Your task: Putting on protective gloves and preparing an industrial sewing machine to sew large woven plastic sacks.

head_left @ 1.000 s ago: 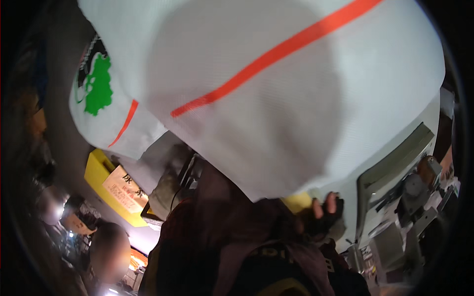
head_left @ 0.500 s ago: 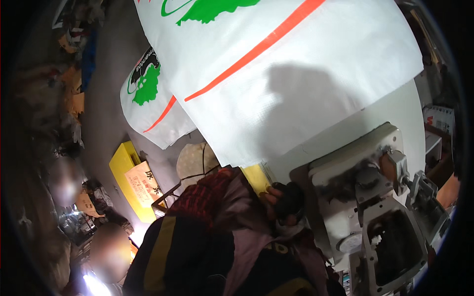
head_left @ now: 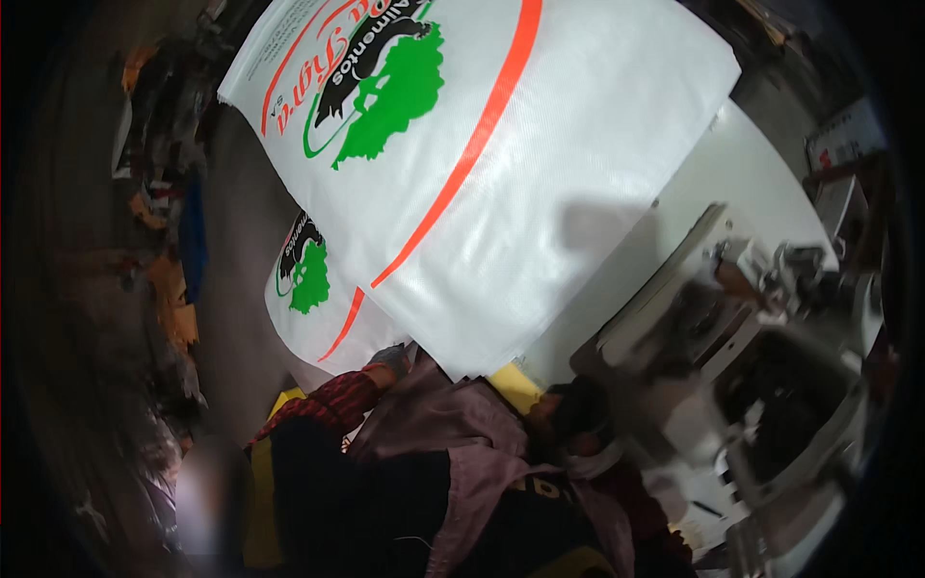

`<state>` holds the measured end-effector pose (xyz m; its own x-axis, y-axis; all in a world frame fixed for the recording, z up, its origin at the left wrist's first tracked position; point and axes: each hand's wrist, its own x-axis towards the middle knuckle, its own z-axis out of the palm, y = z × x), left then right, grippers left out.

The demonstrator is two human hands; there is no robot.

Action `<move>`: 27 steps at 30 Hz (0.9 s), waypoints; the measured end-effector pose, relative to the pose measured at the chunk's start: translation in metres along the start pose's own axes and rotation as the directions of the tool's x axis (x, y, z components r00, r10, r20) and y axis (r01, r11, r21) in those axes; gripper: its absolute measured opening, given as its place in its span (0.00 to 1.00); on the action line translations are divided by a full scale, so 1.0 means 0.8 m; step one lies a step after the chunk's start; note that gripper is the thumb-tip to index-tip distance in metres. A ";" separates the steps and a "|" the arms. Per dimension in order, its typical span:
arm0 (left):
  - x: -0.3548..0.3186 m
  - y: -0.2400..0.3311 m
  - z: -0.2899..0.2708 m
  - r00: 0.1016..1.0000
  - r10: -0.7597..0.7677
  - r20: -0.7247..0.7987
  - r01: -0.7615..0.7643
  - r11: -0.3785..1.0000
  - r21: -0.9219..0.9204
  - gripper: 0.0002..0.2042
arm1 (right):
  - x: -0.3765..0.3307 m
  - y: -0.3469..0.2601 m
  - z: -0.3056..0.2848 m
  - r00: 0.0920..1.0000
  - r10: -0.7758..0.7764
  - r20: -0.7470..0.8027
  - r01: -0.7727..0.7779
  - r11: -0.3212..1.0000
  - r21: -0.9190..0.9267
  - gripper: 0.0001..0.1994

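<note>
A large white woven sack with green, black and red print spreads over a pale tabletop. A second printed sack shows beside it, lower left. My left hand, in a grey glove below a red plaid sleeve, is closed at the sacks' near edge; its fingertips are partly hidden. My right hand, in a dark glove with bare fingertips, is curled beside a yellow strip at the large sack's near corner. Blur hides what its fingers hold. Mauve cloth lies across my front.
Right of my right hand stands a pale metal machine with a dark open housing. Boxes are at the far right. Brown scraps and a blue piece lie along the left. A blurred person is at lower left.
The view has shifted, and the large sack shows more of its print. My left hand has come into sight at the sacks' near edge. My right hand stays by the yellow strip.
</note>
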<state>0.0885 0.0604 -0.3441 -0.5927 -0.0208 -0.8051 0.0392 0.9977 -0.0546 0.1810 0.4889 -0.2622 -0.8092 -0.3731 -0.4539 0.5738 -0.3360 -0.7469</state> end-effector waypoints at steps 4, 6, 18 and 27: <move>-0.007 -0.109 0.059 0.998 -0.040 0.040 0.038 0.997 0.065 0.15 | -0.001 -0.004 0.025 0.993 -0.104 0.057 0.026 0.658 0.752 0.17; -0.009 -0.124 0.088 0.996 -0.075 -0.049 0.072 0.996 -0.061 0.16 | 0.002 -0.029 0.041 0.975 -0.159 -0.155 0.216 0.830 0.514 0.19; 0.033 -0.372 0.493 0.891 -0.453 -0.028 0.257 0.556 -0.791 0.21 | 0.016 -0.004 0.105 0.535 -0.738 -0.412 0.105 0.542 -0.834 0.06; 0.016 -0.366 0.346 0.839 -0.544 0.014 -0.096 -0.173 -0.980 0.24 | 0.031 0.022 0.082 0.490 -0.680 -0.545 0.108 0.668 -0.737 0.07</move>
<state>0.2923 -0.2497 -0.5023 -0.5076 -0.5608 -0.6541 -0.7383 -0.1082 0.6657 0.1798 0.4168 -0.2546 -0.8556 0.5173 0.0207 0.2032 0.3724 -0.9055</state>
